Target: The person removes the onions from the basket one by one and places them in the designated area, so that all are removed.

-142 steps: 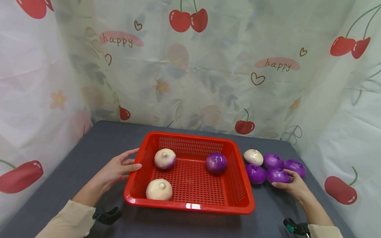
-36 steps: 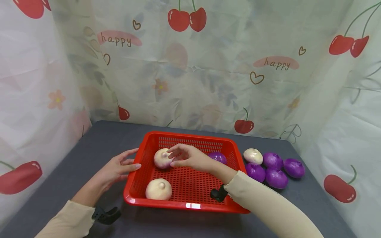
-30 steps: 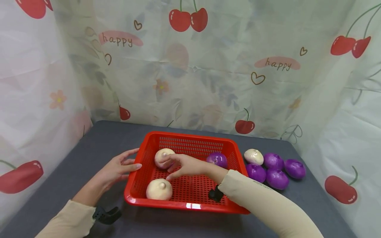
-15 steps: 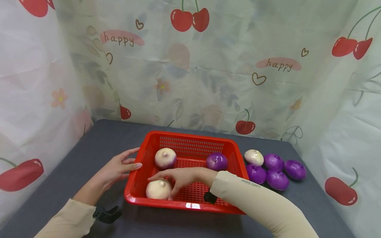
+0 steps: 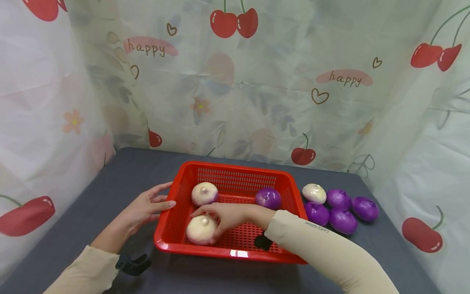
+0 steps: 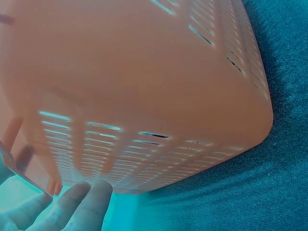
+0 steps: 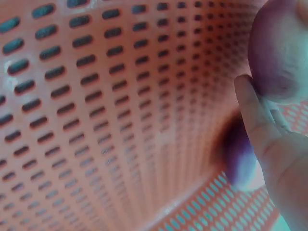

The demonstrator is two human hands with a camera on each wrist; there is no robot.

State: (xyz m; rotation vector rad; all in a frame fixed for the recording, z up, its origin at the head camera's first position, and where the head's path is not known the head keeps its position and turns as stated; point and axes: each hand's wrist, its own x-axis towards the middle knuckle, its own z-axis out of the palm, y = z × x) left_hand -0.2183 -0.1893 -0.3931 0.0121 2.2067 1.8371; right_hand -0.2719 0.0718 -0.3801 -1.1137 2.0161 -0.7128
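Currently, right hand (image 5: 227, 217) is holding 1 pale bulb (image 5: 201, 231).
Left hand (image 5: 141, 209), grip wide, is resting against red basket (image 5: 198, 250).

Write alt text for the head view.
A right hand grips a whitish bulb in a red basket; the left hand touches its side. Another whitish bulb and a purple bulb lie inside; five more bulbs sit outside.

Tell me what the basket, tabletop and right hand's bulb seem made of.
Basket: probably moulded plastic, glossy, going by its crisp, bright highlights. Tabletop: seemingly matte fabric-covered; the left wrist view shows a woven texture. Bulb: real vegetable or plastic imitation, unclear; its smooth, faintly glossy surface fits both.
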